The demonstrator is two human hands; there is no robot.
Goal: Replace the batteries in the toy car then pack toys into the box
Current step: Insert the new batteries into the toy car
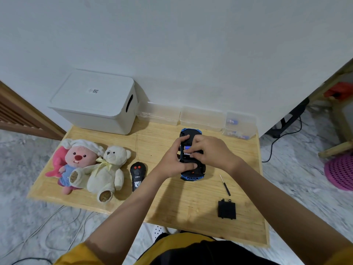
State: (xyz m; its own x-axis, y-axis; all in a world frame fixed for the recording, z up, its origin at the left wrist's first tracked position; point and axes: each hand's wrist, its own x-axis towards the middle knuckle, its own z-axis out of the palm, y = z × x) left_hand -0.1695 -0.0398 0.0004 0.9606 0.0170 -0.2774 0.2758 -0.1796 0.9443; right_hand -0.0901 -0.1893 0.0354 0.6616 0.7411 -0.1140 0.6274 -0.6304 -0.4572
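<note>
The blue toy car (192, 176) lies upside down on the wooden table (172, 203), its battery bay uncovered. My left hand (176, 159) grips the car's left side, thumb on its black underside. My right hand (211, 150) reaches over the bay, and its fingertips pinch a battery (188, 150) in there. The black battery cover (227, 209) lies apart at the front right, with a small screwdriver (225, 184) beside it. The white lidded box (95, 101) stands at the back left.
A pink plush (76, 161) and a cream teddy bear (108, 173) lie at the left, a black remote control (138, 175) beside them. Clear tubs (201, 119) line the wall; the rightmost (239, 125) holds batteries. A pink basket (340, 173) sits on the floor at right.
</note>
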